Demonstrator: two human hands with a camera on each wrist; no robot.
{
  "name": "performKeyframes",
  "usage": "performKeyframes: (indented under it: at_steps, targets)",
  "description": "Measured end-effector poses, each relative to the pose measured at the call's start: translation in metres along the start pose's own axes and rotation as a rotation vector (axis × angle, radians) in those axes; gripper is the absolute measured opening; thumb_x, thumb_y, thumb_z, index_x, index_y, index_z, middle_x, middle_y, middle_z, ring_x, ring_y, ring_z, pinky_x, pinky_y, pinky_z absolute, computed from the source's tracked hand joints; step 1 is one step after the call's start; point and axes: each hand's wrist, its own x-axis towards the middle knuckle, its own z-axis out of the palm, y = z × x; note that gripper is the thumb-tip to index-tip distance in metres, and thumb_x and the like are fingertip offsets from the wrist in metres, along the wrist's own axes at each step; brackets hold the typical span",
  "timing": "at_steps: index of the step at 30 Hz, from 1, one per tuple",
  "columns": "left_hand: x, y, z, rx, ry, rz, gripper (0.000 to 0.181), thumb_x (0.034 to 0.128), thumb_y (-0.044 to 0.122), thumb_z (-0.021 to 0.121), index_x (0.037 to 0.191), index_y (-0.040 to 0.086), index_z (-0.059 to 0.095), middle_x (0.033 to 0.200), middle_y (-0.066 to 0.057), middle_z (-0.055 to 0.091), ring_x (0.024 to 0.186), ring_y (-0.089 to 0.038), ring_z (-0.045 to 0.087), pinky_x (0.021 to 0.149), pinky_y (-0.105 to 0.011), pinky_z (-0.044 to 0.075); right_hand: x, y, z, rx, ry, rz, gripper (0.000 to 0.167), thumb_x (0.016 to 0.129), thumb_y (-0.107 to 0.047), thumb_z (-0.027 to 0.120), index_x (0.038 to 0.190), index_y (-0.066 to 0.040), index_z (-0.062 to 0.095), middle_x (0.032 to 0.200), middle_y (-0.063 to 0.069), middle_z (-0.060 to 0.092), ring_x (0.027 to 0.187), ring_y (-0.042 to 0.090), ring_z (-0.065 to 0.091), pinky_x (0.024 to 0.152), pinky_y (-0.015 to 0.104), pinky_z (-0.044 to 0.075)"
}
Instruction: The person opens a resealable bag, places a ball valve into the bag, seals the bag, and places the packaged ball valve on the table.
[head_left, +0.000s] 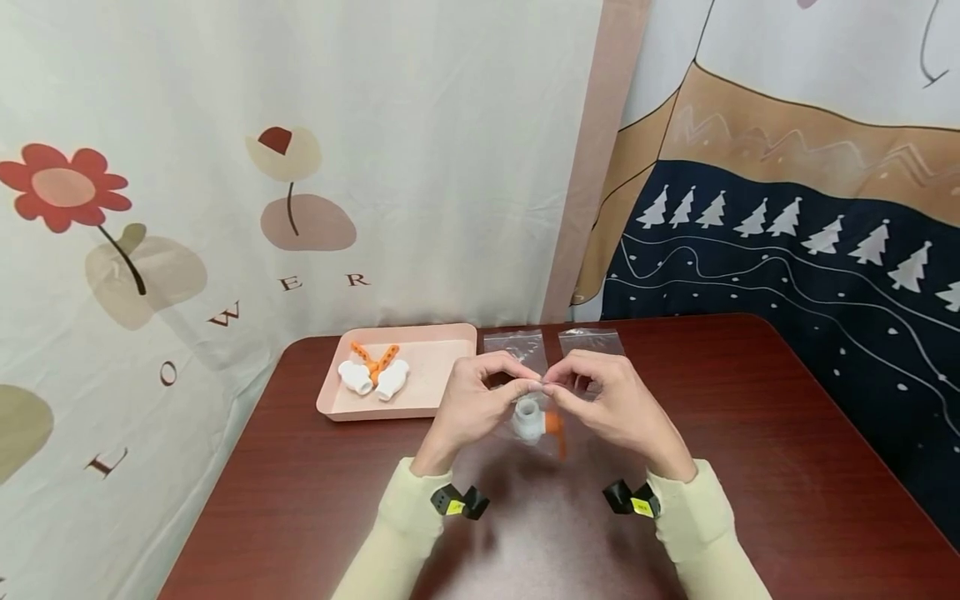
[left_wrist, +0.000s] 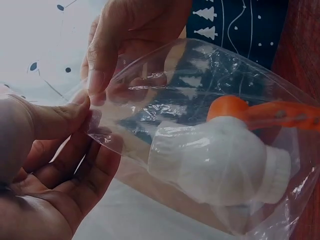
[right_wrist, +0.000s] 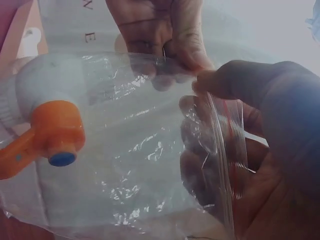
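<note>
A clear zip bag (right_wrist: 145,150) hangs between my hands above the table, with a red line along its zip edge. Inside it is a white plastic ball valve (head_left: 528,419) with an orange handle (left_wrist: 282,114) and a blue-tipped orange cap, its threaded ends partly seen through the film. My left hand (head_left: 480,396) pinches the bag's top edge between thumb and forefinger. Right beside those fingertips, my right hand (head_left: 611,408) pinches the same edge, its other fingers behind the film in the right wrist view.
A pink tray (head_left: 435,367) at the back left carries white valve bodies (head_left: 392,380) with orange handles (head_left: 388,357). Two flat zip bags, a left one (head_left: 517,343) and a right one (head_left: 592,340), lie at the table's (head_left: 750,467) back. Printed curtains (head_left: 450,167) hang behind.
</note>
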Motion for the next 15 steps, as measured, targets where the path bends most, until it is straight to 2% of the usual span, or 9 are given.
performKeyframes:
  at_steps: [8, 15]
  targets:
    - [0.0, 0.0013, -0.0018, -0.026, -0.03, 0.022, 0.004, 0.087, 0.008, 0.081, 0.091, 0.007, 0.081, 0.087, -0.008, 0.078, 0.075, -0.008, 0.066, 0.066, -0.021, 0.052, 0.0005, -0.0025, 0.0024, -0.015, 0.004, -0.038, 0.007, 0.093, -0.013, 0.075, 0.091, -0.02, 0.073, 0.08, -0.012, 0.06, 0.07, 0.006, 0.052, 0.061, 0.024, 0.047]
    - [-0.0016, 0.0009, -0.0015, 0.027, -0.021, 0.079, 0.004, 0.0882, 0.012, 0.081, 0.091, 0.009, 0.081, 0.085, -0.005, 0.077, 0.075, -0.009, 0.066, 0.066, -0.024, 0.054, -0.0002, 0.0, -0.0002, 0.017, -0.021, 0.022, 0.007, 0.093, -0.015, 0.076, 0.09, -0.021, 0.073, 0.076, -0.011, 0.06, 0.071, 0.008, 0.054, 0.063, 0.028, 0.05]
